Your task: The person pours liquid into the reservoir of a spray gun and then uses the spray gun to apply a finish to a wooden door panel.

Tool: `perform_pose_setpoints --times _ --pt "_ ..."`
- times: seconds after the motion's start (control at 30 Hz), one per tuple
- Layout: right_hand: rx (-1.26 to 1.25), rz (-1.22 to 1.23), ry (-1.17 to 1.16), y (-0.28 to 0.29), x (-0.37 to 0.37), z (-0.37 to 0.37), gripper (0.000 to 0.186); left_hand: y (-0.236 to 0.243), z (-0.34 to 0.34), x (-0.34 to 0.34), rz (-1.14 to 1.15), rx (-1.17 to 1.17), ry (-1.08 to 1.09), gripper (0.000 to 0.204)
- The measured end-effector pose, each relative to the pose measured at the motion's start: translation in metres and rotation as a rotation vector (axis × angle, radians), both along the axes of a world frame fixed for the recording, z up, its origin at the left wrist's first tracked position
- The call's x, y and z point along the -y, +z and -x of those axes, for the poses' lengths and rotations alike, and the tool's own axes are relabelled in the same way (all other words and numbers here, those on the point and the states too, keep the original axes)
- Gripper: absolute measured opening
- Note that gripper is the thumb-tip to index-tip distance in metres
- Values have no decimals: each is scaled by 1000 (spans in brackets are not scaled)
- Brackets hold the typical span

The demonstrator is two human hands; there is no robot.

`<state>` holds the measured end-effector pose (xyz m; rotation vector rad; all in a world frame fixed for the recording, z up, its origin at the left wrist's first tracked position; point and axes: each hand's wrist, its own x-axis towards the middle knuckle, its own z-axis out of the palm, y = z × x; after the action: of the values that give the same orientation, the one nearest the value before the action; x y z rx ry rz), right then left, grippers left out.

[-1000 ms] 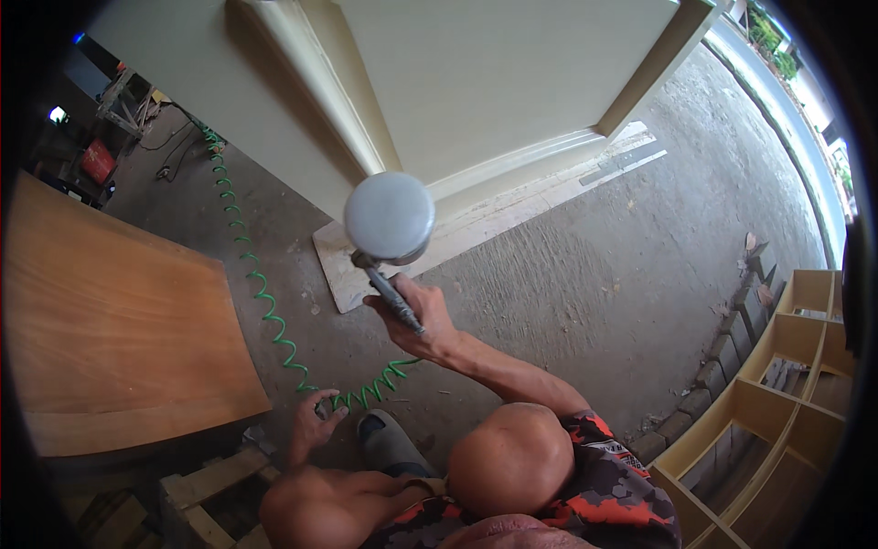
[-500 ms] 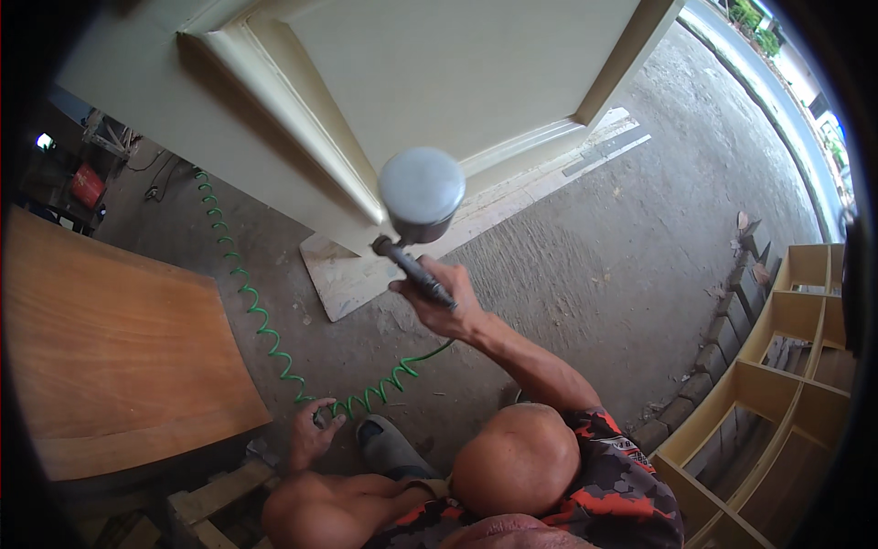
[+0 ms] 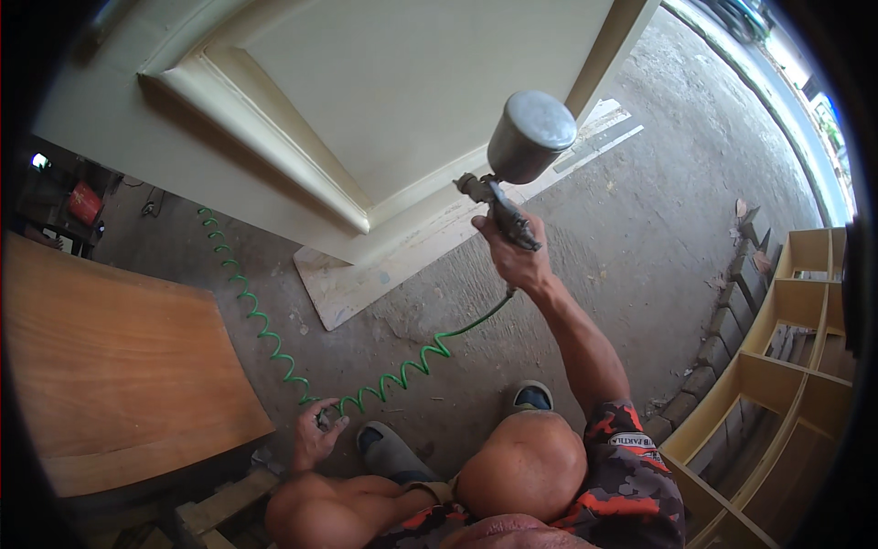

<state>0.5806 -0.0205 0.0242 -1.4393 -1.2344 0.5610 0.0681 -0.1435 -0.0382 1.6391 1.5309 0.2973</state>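
Note:
My right hand (image 3: 519, 256) is closed on a spray gun (image 3: 494, 203) with a silver cup (image 3: 530, 137) on top, held over the lower rail of a cream panelled door (image 3: 412, 82). A green coiled hose (image 3: 416, 364) runs from under the gun down to my left hand (image 3: 315, 430), whose fingers are curled round it at lower left, then on toward the back left. The door stands above a long pale board (image 3: 322, 302) on the concrete floor.
A curved orange-brown wood panel (image 3: 128, 366) lies at the left, above rough pallet wood (image 3: 229, 499). At the right are a pale wooden cubby frame (image 3: 764, 361) and a row of grey blocks (image 3: 732, 302). A red object (image 3: 84, 203) sits back left, and a road edge runs top right.
My right hand and the spray gun have moved rightward and up along the door, pulling the hose with them. The view has shifted, and a second shoe now shows. My left hand stays low.

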Motion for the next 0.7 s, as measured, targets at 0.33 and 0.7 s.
perform_pose_setpoints --times 0.33,0.7 --pt "-82 -38 -101 -11 -8 -86 34 3 -26 -8 50 139 1 50" --pt "-213 -62 -210 5 -17 -182 34 -2 -53 -21 76 208 -51 53"
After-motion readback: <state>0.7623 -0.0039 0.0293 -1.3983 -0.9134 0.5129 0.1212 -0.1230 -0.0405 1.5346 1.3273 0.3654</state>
